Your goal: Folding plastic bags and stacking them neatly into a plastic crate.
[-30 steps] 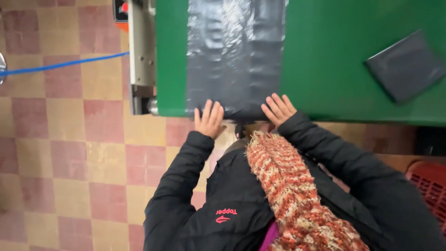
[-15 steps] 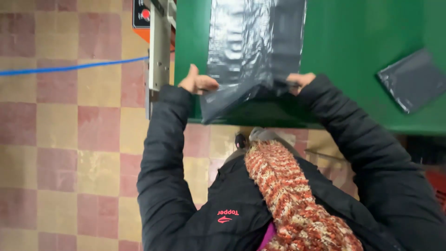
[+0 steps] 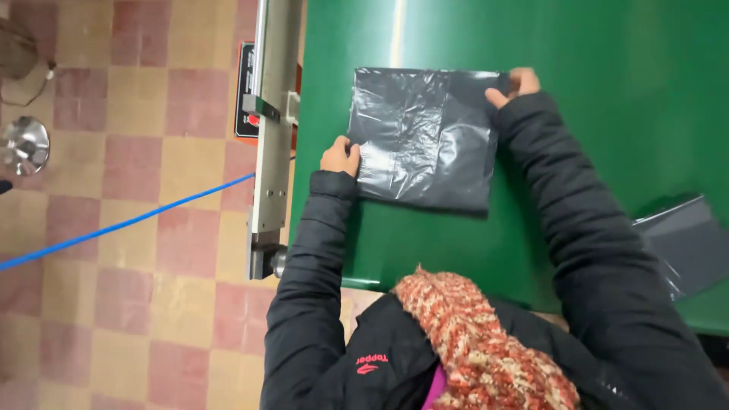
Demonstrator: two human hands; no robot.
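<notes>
Left hand (image 3: 341, 156) curled, fingertips pinched on left edge of folded dark grey plastic bag (image 3: 425, 140). Right hand (image 3: 513, 82) closed on bag's far right corner. Bag lain flat on green desk (image 3: 607, 91), between hands, roughly square.

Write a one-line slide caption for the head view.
Both hands, left hand and right hand, flatten a folded grey plastic bag on a green table.

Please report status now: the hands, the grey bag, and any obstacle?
Left hand on grey plastic bag left edge. Right hand pinching far right corner. Bag folded flat on green table. No obstacle.
</notes>
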